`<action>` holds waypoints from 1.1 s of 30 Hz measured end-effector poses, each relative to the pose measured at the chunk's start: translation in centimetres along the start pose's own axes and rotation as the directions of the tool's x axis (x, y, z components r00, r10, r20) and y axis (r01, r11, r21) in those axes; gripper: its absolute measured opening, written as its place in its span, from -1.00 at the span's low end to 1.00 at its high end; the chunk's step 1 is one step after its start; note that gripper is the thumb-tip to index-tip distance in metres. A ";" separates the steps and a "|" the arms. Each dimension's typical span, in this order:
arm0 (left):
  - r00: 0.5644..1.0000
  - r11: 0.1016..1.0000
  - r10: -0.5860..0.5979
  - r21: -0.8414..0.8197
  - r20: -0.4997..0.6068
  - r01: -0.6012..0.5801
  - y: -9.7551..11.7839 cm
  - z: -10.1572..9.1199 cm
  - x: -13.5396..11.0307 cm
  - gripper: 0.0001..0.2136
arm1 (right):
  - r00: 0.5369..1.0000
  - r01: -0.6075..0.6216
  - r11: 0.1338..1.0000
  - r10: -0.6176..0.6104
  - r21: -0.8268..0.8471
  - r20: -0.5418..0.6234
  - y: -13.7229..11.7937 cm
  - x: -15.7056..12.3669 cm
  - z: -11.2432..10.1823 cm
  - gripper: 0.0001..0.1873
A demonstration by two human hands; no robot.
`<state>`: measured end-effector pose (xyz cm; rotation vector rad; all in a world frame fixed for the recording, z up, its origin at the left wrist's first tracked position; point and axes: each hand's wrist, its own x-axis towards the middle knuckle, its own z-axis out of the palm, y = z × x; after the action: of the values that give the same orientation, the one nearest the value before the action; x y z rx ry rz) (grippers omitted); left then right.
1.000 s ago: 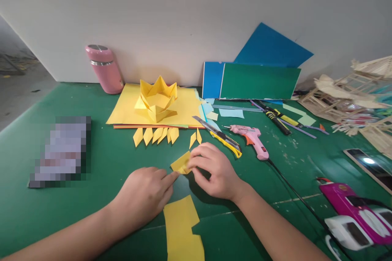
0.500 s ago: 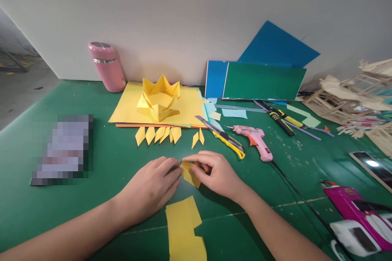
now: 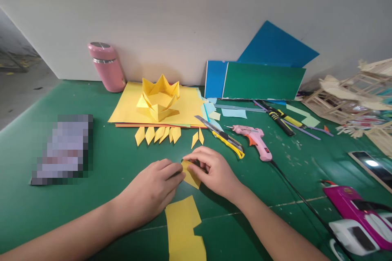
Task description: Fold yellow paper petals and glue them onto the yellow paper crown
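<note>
Between my hands is a small piece of yellow paper (image 3: 191, 176), just above the green tabletop. My right hand (image 3: 214, 170) grips its right side, thumb in front and fingers behind. The fingers of my left hand (image 3: 161, 181) are pinched together at the paper's left edge; the fingertips are partly hidden. Below them lies a larger notched sheet of yellow paper (image 3: 182, 228). Beyond my hands, several folded yellow paper diamonds (image 3: 159, 135) lie in a row, with two more (image 3: 197, 138) to the right. A folded yellow paper crown (image 3: 158, 100) stands on stacked coloured paper (image 3: 125, 106).
Right of the diamonds lie a yellow utility knife (image 3: 225, 140), blade out, and a pink glue gun (image 3: 253, 138) with its cord running to a magenta device (image 3: 352, 208). A pink flask (image 3: 107, 67) stands by the wall. Wooden stick models (image 3: 343, 98) crowd the right edge.
My left hand has shifted slightly right and now meets the paper's left edge. My right hand's fingers have lifted and curled a little over the paper.
</note>
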<state>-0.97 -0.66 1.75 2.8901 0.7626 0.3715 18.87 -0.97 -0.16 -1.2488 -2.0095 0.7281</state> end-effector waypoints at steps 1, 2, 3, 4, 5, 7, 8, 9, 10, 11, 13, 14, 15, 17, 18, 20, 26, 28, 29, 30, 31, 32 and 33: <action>1.000 1.000 -0.003 0.014 0.013 0.003 0.1 0.0 0.0 -0.74 | 1.000 0.011 1.000 -0.011 0.005 0.000 0.0 0.0 0.0 -0.82; 1.000 1.000 -0.006 0.027 0.025 0.005 0.1 0.0 0.0 -0.74 | 1.000 0.022 1.000 -0.022 0.012 -0.004 0.0 0.0 0.0 -0.83; 0.999 0.999 -0.012 0.036 0.036 0.011 0.2 0.0 0.0 -0.74 | 0.999 0.036 0.999 -0.036 0.018 -0.010 0.1 0.0 0.0 -0.85; 0.999 0.999 -0.021 0.042 0.042 0.019 0.2 -0.1 0.0 -0.74 | 0.999 0.053 0.998 -0.053 0.021 -0.015 0.1 0.0 0.0 -0.85; 0.999 0.999 -0.030 0.042 0.043 0.028 0.2 0.0 -0.1 -0.74 | 0.997 0.074 0.997 -0.073 0.021 -0.019 0.1 0.0 0.0 -0.85; 0.998 0.998 -0.043 0.039 0.039 0.042 0.2 0.0 -0.1 -0.74 | 0.993 0.120 0.993 -0.120 0.013 -0.017 0.3 0.0 -0.1 -0.83; 0.998 0.998 -0.047 0.039 0.036 0.046 0.2 0.0 -0.1 -0.73 | 0.990 0.144 0.990 -0.144 0.006 -0.012 0.4 0.0 -0.1 -0.81; 0.998 0.998 -0.050 0.039 0.033 0.048 0.2 0.0 -0.2 -0.73 | 0.986 0.165 0.986 -0.165 -0.004 -0.004 0.5 0.0 -0.1 -0.80; 0.998 0.998 -0.052 0.039 0.030 0.051 0.1 0.0 -0.2 -0.73 | 0.983 0.184 0.983 -0.184 -0.015 0.003 0.6 0.0 -0.2 -0.80; 0.998 0.998 -0.055 0.039 0.027 0.053 0.1 0.0 -0.2 -0.72 | 0.980 0.199 0.980 -0.198 -0.029 0.011 0.7 0.0 -0.2 -0.79; 0.998 0.998 -0.059 0.039 0.022 0.058 0.2 0.0 -0.1 -0.72 | 0.976 0.217 0.974 -0.216 -0.067 0.032 0.9 0.0 -0.2 -0.78; 0.998 0.997 -0.059 0.040 0.018 0.058 0.2 0.0 -0.1 -0.71 | 0.975 0.221 0.971 -0.218 -0.089 0.043 0.9 0.0 -0.3 -0.78; 0.998 0.998 -0.058 0.039 0.017 0.058 0.2 0.0 -0.1 -0.71 | 0.975 0.222 0.969 -0.217 -0.109 0.055 0.9 0.1 -0.3 -0.77; 0.998 0.998 -0.053 0.032 0.019 0.052 0.3 -0.1 0.0 -0.71 | 0.974 0.224 0.964 -0.216 -0.140 0.072 0.8 0.1 -0.3 -0.77; 0.999 0.998 -0.050 0.027 0.020 0.049 0.3 -0.1 0.0 -0.71 | 0.973 0.226 0.962 -0.217 -0.150 0.078 0.8 0.1 -0.3 -0.77; 0.998 0.999 -0.049 0.016 0.027 0.048 0.3 -0.1 0.1 -0.72 | 0.972 0.231 0.959 -0.220 -0.164 0.085 0.7 0.1 -0.3 -0.77; 0.998 0.999 -0.052 0.012 0.034 0.052 0.3 -0.1 0.0 -0.74 | 0.969 0.240 0.949 -0.223 -0.204 0.104 0.7 0.0 -0.3 -0.77; 0.998 0.999 -0.049 0.014 0.033 0.049 0.3 -0.2 0.0 -0.74 | 0.967 0.248 0.945 -0.230 -0.214 0.108 0.6 0.0 -0.4 -0.77; 0.998 0.999 -0.050 0.019 0.033 0.049 0.3 -0.2 0.0 -0.74 | 0.966 0.252 0.943 -0.233 -0.217 0.108 0.5 0.0 -0.4 -0.77; 0.998 0.998 -0.050 0.025 0.033 0.050 0.3 -0.1 0.0 -0.74 | 0.966 0.255 0.942 -0.237 -0.219 0.107 0.5 0.0 -0.5 -0.77; 0.998 0.998 -0.051 0.031 0.035 0.050 0.3 -0.1 0.1 -0.74 | 0.965 0.259 0.940 -0.240 -0.223 0.107 0.5 0.0 -0.5 -0.77; 0.998 0.998 -0.049 0.038 0.035 0.048 0.3 -0.1 0.1 -0.74 | 0.964 0.262 0.938 -0.243 -0.227 0.110 0.4 0.1 -0.5 -0.76; 0.998 0.998 -0.047 0.046 0.035 0.045 0.3 -0.1 0.1 -0.74 | 0.963 0.265 0.935 -0.243 -0.235 0.115 0.4 0.1 -0.6 -0.76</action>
<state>-0.76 -0.89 1.90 2.9065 0.8411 0.3001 19.50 -0.71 -0.09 -1.0765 -2.3343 0.4195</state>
